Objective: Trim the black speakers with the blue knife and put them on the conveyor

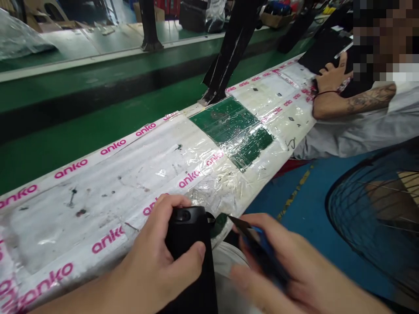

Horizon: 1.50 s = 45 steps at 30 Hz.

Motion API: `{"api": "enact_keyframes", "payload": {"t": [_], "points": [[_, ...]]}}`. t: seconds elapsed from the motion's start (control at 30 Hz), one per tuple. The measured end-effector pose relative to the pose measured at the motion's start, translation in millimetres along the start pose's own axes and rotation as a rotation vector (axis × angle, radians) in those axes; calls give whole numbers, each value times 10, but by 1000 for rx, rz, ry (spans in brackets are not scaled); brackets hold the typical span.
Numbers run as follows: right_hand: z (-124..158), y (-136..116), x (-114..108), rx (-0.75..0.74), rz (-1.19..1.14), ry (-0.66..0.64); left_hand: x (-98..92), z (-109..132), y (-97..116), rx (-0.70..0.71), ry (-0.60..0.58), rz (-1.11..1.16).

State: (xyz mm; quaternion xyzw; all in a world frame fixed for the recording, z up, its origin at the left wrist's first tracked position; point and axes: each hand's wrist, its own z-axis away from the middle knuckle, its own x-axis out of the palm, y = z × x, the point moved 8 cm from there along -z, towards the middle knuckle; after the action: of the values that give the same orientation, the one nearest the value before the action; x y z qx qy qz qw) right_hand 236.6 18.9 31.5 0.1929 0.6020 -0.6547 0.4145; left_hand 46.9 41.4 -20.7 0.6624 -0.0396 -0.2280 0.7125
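Observation:
My left hand is wrapped round a black device with a rounded top and a glossy oval spot near one end, which looks like a portable speaker. A small dark loop sticks out from its upper right side. Close by on the right, my right hand grips a blue utility knife, its dark flat tip pointing at the loop. Motion blurs the knife and my right thumb. Whether the tip touches the loop, I cannot tell. The device is held over the near edge of the bench.
The long bench is covered in white sheeting and pink "anko" tape, with a green patch. A co-worker's hand rests on it at the far right. Black posts rise behind. A wire fan guard stands at right.

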Motion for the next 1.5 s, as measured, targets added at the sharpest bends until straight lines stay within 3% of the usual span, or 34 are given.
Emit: {"api": "enact_keyframes", "payload": {"t": [0.1, 0.17, 0.27, 0.33, 0.43, 0.53, 0.67, 0.8, 0.9, 1.07, 1.5], "points": [[12, 68, 577, 295, -694, -155, 42, 84, -28, -66, -53, 172], [56, 163, 733, 445, -919, -145, 91, 103, -31, -95, -141, 295], [151, 397, 657, 567, -941, -21, 109, 65, -87, -165, -236, 349], [194, 474, 588, 558, -944, 14, 99, 17, -139, -187, -270, 254], [204, 459, 612, 496, -989, -9, 119, -30, -154, -136, -296, 174], [205, 408, 719, 465, -995, -67, 198, 5, -158, -122, -319, 298], [225, 286, 695, 260, -778, -152, 227, 73, -156, -116, -318, 282], [204, 60, 320, -178, -80, 81, 194, 71, -152, -118, -338, 206], [159, -137, 223, -462, 384, 201, 183, 47, -161, -94, -345, 203], [-5, -136, 231, -509, 501, 161, 162, 38, -201, -47, -301, 149], [22, -133, 255, -517, 532, 170, 149, 15, -212, -19, -303, 165]]}}
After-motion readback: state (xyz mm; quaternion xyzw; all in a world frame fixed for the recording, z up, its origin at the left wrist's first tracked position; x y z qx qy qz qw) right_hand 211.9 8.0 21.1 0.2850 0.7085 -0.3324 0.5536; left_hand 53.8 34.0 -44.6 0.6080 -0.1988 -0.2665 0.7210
